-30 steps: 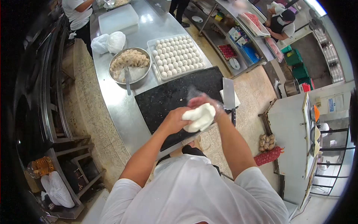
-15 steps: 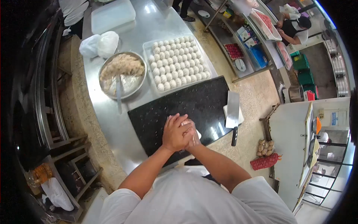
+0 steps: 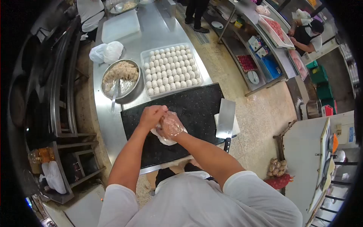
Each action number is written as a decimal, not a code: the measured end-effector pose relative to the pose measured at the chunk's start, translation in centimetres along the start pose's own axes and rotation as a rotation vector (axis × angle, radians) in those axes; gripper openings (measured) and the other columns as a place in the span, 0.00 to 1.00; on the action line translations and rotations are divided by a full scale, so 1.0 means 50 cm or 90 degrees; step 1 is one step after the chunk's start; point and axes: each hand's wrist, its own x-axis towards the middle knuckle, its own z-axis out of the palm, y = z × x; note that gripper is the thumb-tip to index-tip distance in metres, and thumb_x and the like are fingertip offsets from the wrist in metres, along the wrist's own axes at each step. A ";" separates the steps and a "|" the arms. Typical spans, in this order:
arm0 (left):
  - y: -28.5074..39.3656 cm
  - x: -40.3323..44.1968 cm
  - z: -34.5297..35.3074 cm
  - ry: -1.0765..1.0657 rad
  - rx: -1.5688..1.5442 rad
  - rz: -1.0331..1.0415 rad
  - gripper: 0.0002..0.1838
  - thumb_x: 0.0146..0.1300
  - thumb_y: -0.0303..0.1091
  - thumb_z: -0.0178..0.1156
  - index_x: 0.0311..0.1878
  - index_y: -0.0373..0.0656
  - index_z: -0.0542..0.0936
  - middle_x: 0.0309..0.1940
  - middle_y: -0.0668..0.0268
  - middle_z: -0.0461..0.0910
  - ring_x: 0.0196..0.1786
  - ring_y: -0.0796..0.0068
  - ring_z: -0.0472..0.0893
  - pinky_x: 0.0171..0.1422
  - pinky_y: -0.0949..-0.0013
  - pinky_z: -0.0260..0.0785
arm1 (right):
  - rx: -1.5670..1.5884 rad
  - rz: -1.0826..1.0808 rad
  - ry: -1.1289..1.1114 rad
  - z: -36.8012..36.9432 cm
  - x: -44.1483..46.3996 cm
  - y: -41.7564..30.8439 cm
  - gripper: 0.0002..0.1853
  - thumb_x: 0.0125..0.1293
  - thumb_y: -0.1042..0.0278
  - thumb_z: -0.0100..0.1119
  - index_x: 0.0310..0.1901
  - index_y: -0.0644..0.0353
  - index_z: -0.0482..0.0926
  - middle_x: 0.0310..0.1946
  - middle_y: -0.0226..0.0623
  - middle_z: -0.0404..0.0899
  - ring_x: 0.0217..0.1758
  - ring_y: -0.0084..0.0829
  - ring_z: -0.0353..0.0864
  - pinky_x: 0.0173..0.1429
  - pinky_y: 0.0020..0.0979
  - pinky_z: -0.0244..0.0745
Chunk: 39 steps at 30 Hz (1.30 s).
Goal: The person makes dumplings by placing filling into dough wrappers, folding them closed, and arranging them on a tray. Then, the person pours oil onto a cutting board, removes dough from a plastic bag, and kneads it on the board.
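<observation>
Over the black stone slab (image 3: 189,102), my left hand (image 3: 151,118) and my right hand (image 3: 172,125) meet. A clear plastic glove covers the right one; the left is bare. The left fingers are closed against the right hand's fingers, and whatever is between them is hidden. Beneath both hands shows a soft white piece, dough-like (image 3: 163,140). Beyond the slab, a clear tray (image 3: 145,92) carries rows of round white dough balls (image 3: 172,70). To its left, a metal bowl (image 3: 136,89) holds a pale minced mixture (image 3: 123,72) and a flat-handled utensil (image 3: 115,96).
A cleaver (image 3: 226,117) lies across a white board (image 3: 235,126) at the slab's right edge. White plastic bags (image 3: 112,52) and a pale lidded tub (image 3: 121,26) stand farther back. Another person (image 3: 308,36) works at the upper right, beside shelves (image 3: 257,56).
My hands have moved left over the slab and loosened from a tight clasp. The white piece under them shows more now. The view has shifted too.
</observation>
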 end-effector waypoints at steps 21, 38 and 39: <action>0.024 -0.035 0.159 0.143 0.230 0.160 0.33 0.62 0.52 0.60 0.67 0.45 0.74 0.68 0.55 0.73 0.69 0.50 0.71 0.77 0.43 0.54 | -0.187 -0.086 0.073 0.036 -0.021 0.135 0.29 0.61 0.58 0.60 0.62 0.60 0.73 0.58 0.48 0.75 0.68 0.48 0.70 0.80 0.45 0.53; -0.024 -0.157 0.040 0.089 -0.282 0.031 0.19 0.72 0.46 0.56 0.54 0.39 0.75 0.47 0.56 0.77 0.49 0.59 0.78 0.56 0.63 0.70 | 0.052 0.291 0.012 -0.006 -0.068 -0.167 0.17 0.58 0.63 0.67 0.48 0.56 0.78 0.49 0.46 0.79 0.58 0.50 0.77 0.59 0.46 0.73; -0.012 -0.158 0.036 0.145 -0.140 0.042 0.20 0.69 0.46 0.58 0.53 0.39 0.75 0.51 0.54 0.76 0.52 0.53 0.77 0.57 0.60 0.70 | 0.054 0.291 0.010 0.015 -0.068 -0.155 0.17 0.58 0.63 0.67 0.48 0.56 0.78 0.49 0.46 0.79 0.58 0.50 0.77 0.59 0.46 0.73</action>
